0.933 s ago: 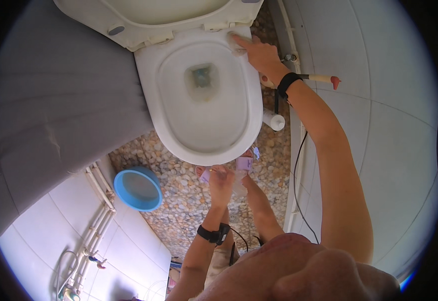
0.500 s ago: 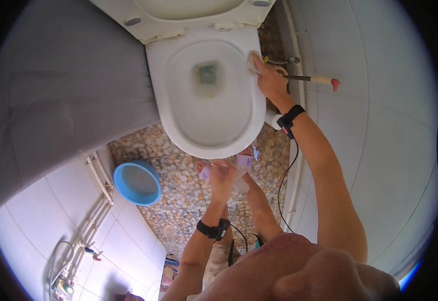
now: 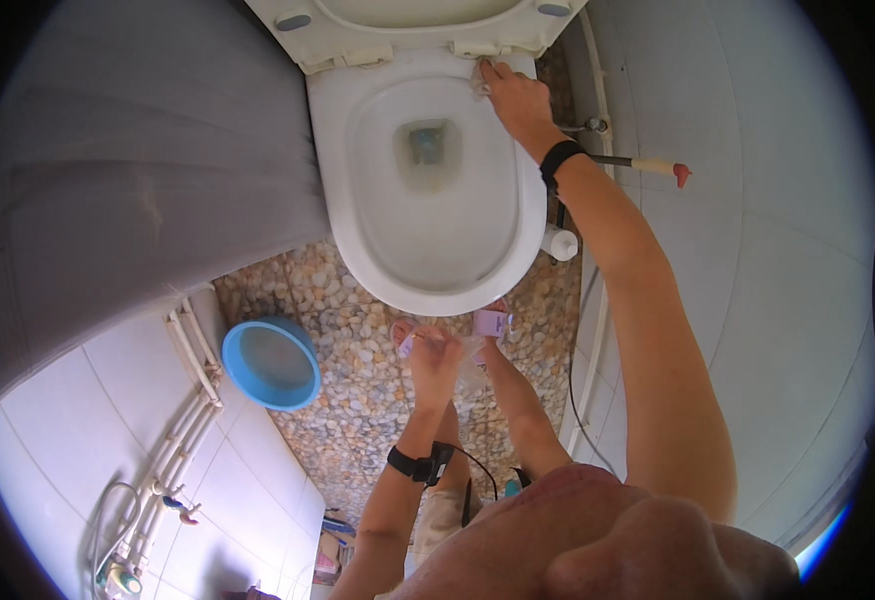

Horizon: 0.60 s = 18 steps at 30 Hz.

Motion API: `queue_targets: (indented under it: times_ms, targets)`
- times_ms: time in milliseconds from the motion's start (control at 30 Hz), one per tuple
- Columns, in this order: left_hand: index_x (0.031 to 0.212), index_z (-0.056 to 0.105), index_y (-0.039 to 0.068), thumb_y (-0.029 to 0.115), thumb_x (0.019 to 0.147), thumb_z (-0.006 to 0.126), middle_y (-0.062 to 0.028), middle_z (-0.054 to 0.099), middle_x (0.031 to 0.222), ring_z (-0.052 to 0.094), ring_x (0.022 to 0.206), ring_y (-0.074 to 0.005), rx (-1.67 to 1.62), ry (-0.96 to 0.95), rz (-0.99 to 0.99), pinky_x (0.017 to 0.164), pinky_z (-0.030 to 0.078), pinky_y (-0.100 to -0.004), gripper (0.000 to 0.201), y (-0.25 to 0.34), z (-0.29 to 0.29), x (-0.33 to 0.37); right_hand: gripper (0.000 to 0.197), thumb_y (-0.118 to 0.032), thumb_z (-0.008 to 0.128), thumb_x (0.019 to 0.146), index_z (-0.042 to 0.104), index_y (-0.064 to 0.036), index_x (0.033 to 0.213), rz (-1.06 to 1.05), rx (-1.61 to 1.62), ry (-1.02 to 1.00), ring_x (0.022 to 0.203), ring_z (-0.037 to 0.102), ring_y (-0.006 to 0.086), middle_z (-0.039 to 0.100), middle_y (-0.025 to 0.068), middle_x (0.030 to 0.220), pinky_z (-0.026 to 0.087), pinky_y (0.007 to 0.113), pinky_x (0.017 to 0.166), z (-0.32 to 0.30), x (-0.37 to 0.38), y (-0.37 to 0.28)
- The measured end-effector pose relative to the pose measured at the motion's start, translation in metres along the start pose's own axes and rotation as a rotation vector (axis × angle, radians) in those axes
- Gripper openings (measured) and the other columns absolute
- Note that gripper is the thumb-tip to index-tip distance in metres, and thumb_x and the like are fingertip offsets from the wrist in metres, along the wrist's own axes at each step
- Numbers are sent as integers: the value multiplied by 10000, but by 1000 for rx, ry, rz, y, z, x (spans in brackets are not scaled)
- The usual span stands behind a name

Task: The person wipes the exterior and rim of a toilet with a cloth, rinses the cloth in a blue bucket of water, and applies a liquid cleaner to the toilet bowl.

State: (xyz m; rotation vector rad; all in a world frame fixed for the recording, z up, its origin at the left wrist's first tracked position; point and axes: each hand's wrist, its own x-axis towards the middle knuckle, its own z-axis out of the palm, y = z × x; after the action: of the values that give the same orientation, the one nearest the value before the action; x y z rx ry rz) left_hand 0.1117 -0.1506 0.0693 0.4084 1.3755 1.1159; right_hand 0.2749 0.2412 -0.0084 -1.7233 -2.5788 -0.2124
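Observation:
The white toilet bowl (image 3: 437,295) stands in front of me, with some water at the bottom. At its back right, close to the seat hinge, my right hand (image 3: 519,100) presses a crumpled whitish wipe (image 3: 480,80) on the rim, fingers closed over it. Below the bowl's front edge, above my feet, my left hand (image 3: 435,360) is closed on a crumpled, see-through plastic packet (image 3: 471,368). The packet's lower part hangs to the right of the fingers; what it contains I cannot make out.
The raised toilet seat (image 3: 422,38) leans back behind the bowl. A blue basin (image 3: 272,365) is on the pebble-patterned floor (image 3: 352,290) at left. A grey curtain-like sheet (image 3: 147,190) borders the bowl's left. White pipes and a brush-like handle (image 3: 652,166) are along the right wall.
My right hand has moved with the wipe from the bowl's right rim up to its back right corner. My left hand remains in nearly the same place with the packet.

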Motion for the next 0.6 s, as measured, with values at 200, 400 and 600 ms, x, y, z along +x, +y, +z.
queue_targets:
  times_ms: [200,400,600]
  targets:
    - [937,396,112,-74,864,559,-8,498,902,513,801,-85,78,18,-28,685,459,-226,258,11,-6,9,437,-227,664,846,553,-191,1267,346,191,35,882,669,303,604,41,1107,547,456,656,-5,5,-14]
    - [931,406,113,-52,870,556,3,479,905,494,784,-81,121,20,-23,680,452,-227,231,12,-8,3,415,-198,644,865,556,-226,1270,89,180,-118,897,664,300,613,5,1097,555,442,677,-18,-3,8]
    - [958,455,82,10,868,607,-26,541,880,552,776,-108,-30,44,-44,651,470,-243,190,9,-14,12,380,-224,626,878,572,-213,1254,204,235,-88,960,639,311,597,20,1124,538,454,713,-22,-3,-12]
